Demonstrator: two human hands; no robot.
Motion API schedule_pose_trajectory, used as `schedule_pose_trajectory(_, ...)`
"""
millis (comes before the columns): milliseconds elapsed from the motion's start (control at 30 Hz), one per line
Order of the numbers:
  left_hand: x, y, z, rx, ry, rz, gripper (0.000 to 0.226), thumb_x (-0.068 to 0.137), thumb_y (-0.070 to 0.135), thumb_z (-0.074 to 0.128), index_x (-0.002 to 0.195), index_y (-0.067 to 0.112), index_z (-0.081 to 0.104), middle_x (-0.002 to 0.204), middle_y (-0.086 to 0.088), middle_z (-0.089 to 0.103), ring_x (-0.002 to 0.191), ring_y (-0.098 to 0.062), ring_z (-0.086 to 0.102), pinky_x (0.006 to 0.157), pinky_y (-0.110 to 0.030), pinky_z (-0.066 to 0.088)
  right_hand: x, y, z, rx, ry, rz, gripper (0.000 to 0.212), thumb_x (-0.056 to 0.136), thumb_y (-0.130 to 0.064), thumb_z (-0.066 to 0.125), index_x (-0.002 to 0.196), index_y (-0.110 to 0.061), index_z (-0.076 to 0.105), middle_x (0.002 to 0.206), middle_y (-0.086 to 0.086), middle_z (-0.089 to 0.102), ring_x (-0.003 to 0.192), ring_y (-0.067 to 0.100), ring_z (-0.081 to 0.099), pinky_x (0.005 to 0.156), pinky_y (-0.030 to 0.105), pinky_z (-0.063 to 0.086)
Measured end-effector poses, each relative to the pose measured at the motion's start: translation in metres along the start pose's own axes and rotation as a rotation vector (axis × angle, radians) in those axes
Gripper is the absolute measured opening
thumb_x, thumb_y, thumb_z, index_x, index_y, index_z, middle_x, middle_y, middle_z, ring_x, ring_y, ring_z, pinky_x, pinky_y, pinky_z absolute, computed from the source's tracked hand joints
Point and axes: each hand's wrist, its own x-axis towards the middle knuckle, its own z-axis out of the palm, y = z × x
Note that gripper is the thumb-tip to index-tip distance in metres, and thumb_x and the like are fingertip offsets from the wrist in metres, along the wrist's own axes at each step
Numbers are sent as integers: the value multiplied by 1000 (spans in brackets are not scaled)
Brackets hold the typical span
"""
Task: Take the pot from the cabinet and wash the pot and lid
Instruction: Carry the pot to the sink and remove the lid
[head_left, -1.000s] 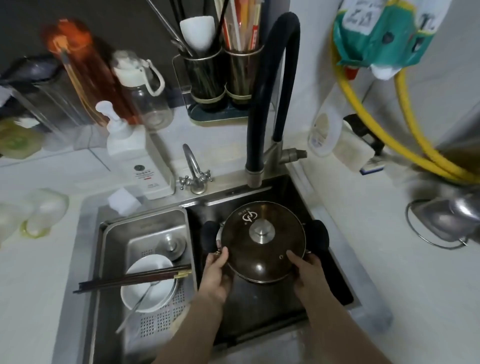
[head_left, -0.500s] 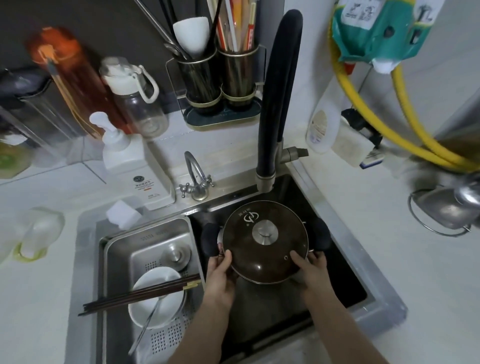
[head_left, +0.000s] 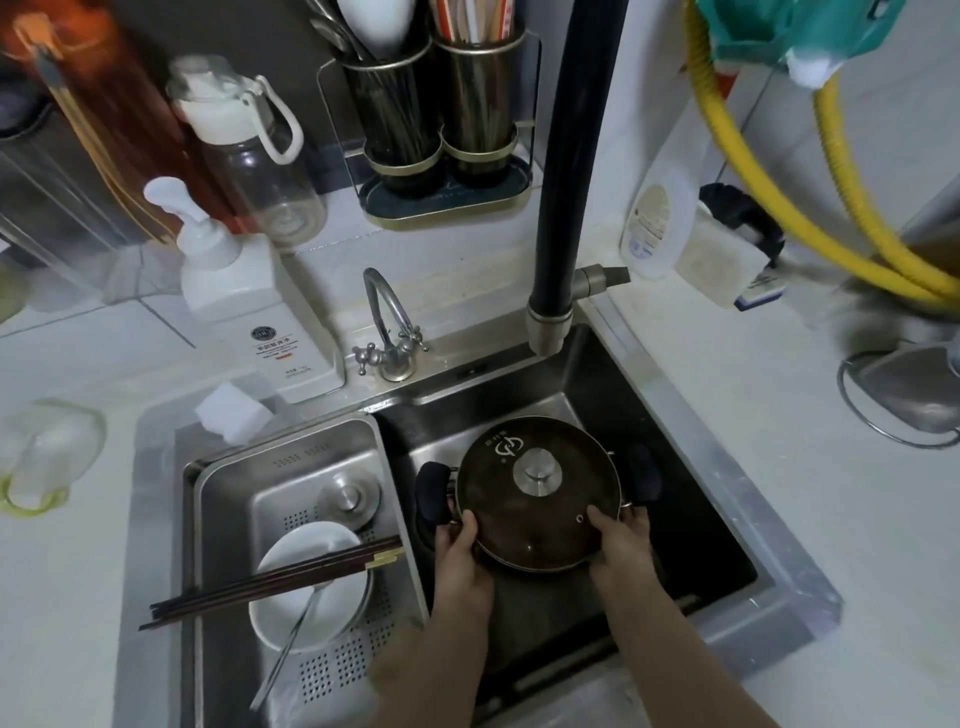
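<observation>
A steel pot with two black side handles (head_left: 435, 491) sits low inside the dark sink basin (head_left: 701, 545), below the black faucet (head_left: 579, 171). A dark glass lid (head_left: 519, 514) with a steel knob covers it, so the pot's inside is hidden. My left hand (head_left: 460, 551) grips the pot's near left rim, thumb on the lid's edge. My right hand (head_left: 621, 543) grips the near right rim the same way.
A steel drain basket (head_left: 228, 499) fills the sink's left half, holding a white bowl (head_left: 306, 582), chopsticks and a spoon. A soap dispenser (head_left: 260, 306), a small tap (head_left: 389, 332) and a white sponge (head_left: 231, 410) stand behind. Bottles and a utensil rack (head_left: 441, 135) line the back.
The pot has sunk a little lower into the basin with both hands still on its rim. My view has moved closer and tilted down.
</observation>
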Motion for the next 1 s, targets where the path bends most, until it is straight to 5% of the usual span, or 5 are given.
schedule_pose_trajectory(133, 9, -6, -6, 0, 33, 21, 41, 95, 13, 51, 135, 19, 45, 133, -13, 56, 104, -25, 60, 74, -38, 51, 10, 12, 2, -32, 20, -27, 71, 88, 10, 49, 147, -15, 19, 148, 14, 39, 130, 35, 44, 103, 54, 40)
schedule_pose_trajectory(433, 18, -14, -8, 0, 88, 68, 36, 96, 10, 47, 132, 17, 47, 132, -10, 54, 96, -17, 59, 73, -34, 48, 13, 18, 5, -114, 54, -52, 77, 93, 7, 44, 151, -26, 5, 157, 4, 23, 139, 31, 33, 109, 50, 34)
schedule_pose_trajectory(533, 20, -19, -10, 42, 133, 54, 38, 96, 11, 48, 134, 17, 45, 136, -10, 52, 107, -24, 57, 83, -39, 48, 11, 21, 1, -211, 23, -69, 82, 92, 9, 45, 150, -30, 2, 158, 5, 20, 140, 31, 30, 110, 50, 32)
schedule_pose_trajectory(867, 14, -20, -5, 358, 244, 12, 54, 81, 3, 68, 130, 5, 47, 128, -19, 58, 114, -37, 57, 100, -52, 46, 5, 20, -8, -731, -137, -131, 86, 77, 14, 61, 147, -21, 26, 151, 10, 29, 135, 30, 37, 108, 46, 40)
schedule_pose_trajectory(1000, -7, -22, 15, 480, 245, 71, 57, 77, -6, 67, 130, 1, 46, 128, -21, 57, 114, -37, 56, 100, -45, 46, -2, 8, -5, -829, -156, -82, 71, 79, 10, 62, 141, -16, 40, 148, 12, 30, 130, 31, 41, 105, 44, 43)
